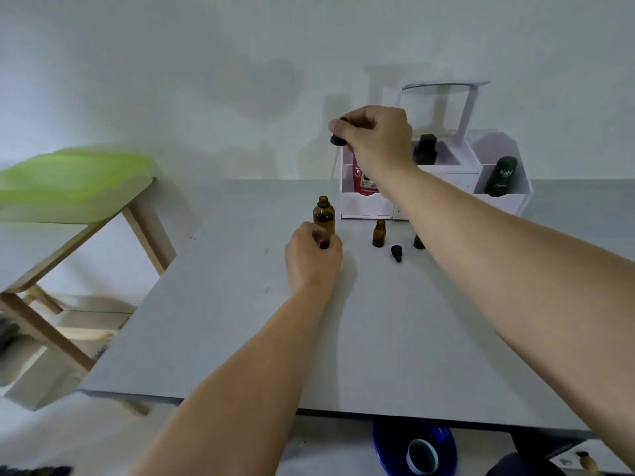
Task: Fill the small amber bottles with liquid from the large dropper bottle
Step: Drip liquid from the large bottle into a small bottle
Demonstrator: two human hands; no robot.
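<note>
Large bottle (324, 218): uncapped, upright on table (378, 338), base gripped by curled left hand (311, 259).
Dropper (337, 139): pinched by right hand (374, 139), held above neck.
Small bottle (379, 233): open, near.
Step judged: transfer. Tip alignment over small neck required next.

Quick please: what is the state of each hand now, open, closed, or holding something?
Left hand: grips the lower part of the large dropper bottle.
Right hand: pinches the dropper cap, raised above that bottle.

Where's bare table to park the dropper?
Free: the table left of the left hand, and the near stretch between the forearms. Crowded: before the white organizer, around the small amber bottle and loose black cap.
</note>
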